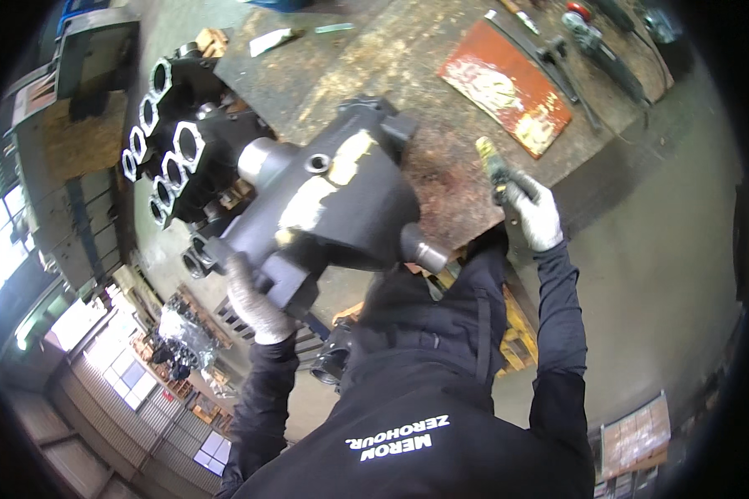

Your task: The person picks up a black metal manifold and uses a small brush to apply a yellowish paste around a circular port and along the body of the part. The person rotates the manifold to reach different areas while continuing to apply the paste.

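A large black metal casting lies at the bench's near edge, with pale yellow filler smeared in patches along its upper face. It has a round threaded port and bare metal pipe stubs. My gloved left hand grips the casting's near left end; part of its fingers is hidden. To the right of the casting, my gloved right hand is closed around the handle of a putty knife. The knife's blade is coated in yellow and points away from me, apart from the casting.
On the worn workbench lies a red-brown board covered in yellow paste. Beyond it are a hammer and an angle grinder. More black castings stand at left. A yellow pallet is by my legs.
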### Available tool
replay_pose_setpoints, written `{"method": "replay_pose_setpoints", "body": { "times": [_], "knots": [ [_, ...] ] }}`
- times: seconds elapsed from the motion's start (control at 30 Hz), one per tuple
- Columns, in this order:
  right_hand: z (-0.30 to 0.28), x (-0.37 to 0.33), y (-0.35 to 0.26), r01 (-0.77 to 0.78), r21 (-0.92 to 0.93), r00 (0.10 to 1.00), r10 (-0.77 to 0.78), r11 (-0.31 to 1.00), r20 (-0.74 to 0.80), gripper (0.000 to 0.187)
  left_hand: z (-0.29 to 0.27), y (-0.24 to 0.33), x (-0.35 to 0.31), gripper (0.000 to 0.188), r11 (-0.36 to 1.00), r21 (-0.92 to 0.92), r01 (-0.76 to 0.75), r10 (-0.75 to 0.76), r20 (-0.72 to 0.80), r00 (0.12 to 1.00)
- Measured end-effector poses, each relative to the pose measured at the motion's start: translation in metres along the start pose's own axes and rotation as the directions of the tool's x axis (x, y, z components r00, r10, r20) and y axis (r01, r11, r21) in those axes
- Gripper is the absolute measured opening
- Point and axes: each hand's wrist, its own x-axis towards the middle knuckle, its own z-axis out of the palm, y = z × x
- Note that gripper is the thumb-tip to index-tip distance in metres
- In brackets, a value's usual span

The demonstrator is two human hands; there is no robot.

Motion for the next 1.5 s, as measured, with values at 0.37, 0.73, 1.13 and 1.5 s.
{"method": "replay_pose_setpoints", "body": {
  "times": [0.37,0.73,1.13,1.5],
  "knots": [
    [0.163,0.001,-0.033,0.472,-0.541,0.881,-0.392,0.696,0.265,0.027,-0.003,-0.015,0.008,0.036,0.999,-0.019,-0.034,0.035,0.043,0.998],
    [0.186,0.003,-0.033,0.466,-0.753,0.864,-0.424,0.465,0.273,0.03,0.015,0.001,-0.002,0.038,0.999,0.009,-0.032,0.032,0.03,0.999],
    [0.203,-0.021,-0.042,0.535,-0.722,0.829,-0.438,0.438,0.349,0.037,0.019,0.009,-0.007,0.037,0.994,0.088,-0.064,0.06,0.041,0.997],
    [0.179,0.007,-0.032,0.445,-0.7,0.888,-0.374,0.558,0.267,0.03,0.016,0.007,-0.005,0.038,0.991,0.097,-0.093,0.087,0.056,0.995]
  ]
}}
